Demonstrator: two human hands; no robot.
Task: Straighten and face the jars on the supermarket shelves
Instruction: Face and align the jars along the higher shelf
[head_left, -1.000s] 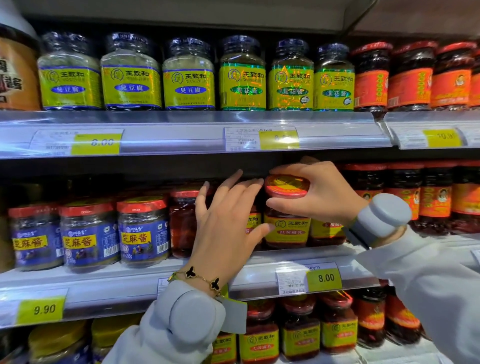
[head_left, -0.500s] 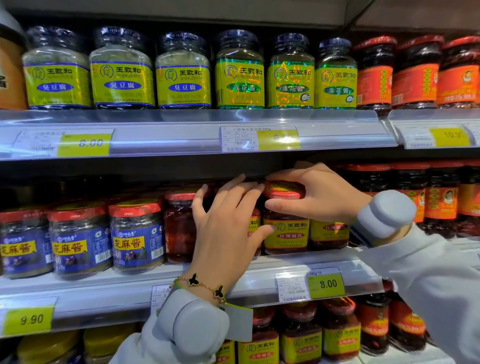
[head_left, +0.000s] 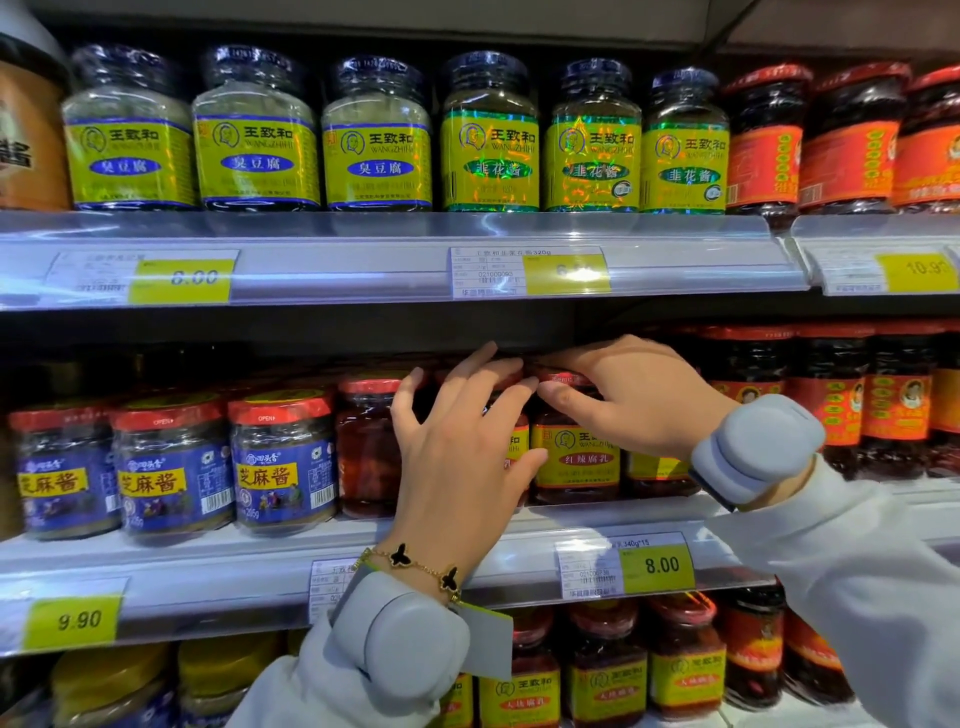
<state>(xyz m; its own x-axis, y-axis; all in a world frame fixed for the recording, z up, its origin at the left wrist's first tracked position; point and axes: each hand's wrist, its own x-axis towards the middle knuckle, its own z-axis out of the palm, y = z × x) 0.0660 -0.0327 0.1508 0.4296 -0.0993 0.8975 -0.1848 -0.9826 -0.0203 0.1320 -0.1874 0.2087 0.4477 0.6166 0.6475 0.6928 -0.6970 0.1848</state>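
Note:
On the middle shelf stands a red-lidded jar with a yellow label. My right hand grips its lid from above, thumb in front and fingers over the top. My left hand lies spread over the neighbouring jar to the left, hiding most of it, with the thumb touching the yellow-labelled jar's side. A dark red jar stands just left of my left hand.
Three blue-labelled sesame paste jars stand at the left of the same shelf, dark chili jars at the right. The upper shelf carries yellow-green labelled jars. More red-lidded jars fill the shelf below. Price tags line the shelf edges.
The jar under my right hand has gone back down from slightly raised to standing deeper on the shelf. Both hands reached further in. The camera moved closer.

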